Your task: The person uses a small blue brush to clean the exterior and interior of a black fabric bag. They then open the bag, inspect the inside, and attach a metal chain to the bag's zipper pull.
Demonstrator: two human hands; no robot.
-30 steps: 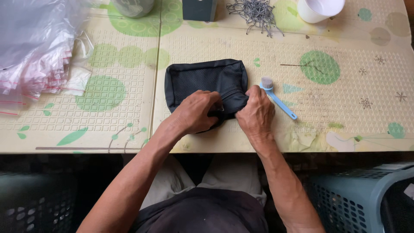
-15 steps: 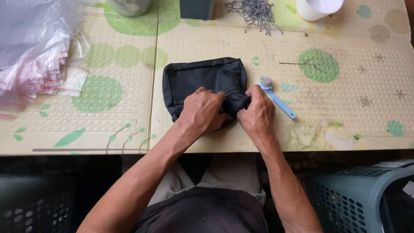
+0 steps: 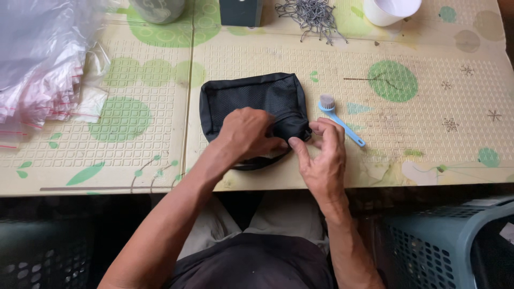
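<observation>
pouch (image 3: 251, 99): centre of frame, on the mat (image 3: 428, 134)
brush (image 3: 340, 119): just right of pouch
bags (image 3: 37, 64): upper left
basket (image 3: 450, 246): lower right

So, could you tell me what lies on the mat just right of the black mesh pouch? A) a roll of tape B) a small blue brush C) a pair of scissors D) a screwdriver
B: a small blue brush with a pale bristle head lies beside the black mesh pouch, by the right hand.
</observation>
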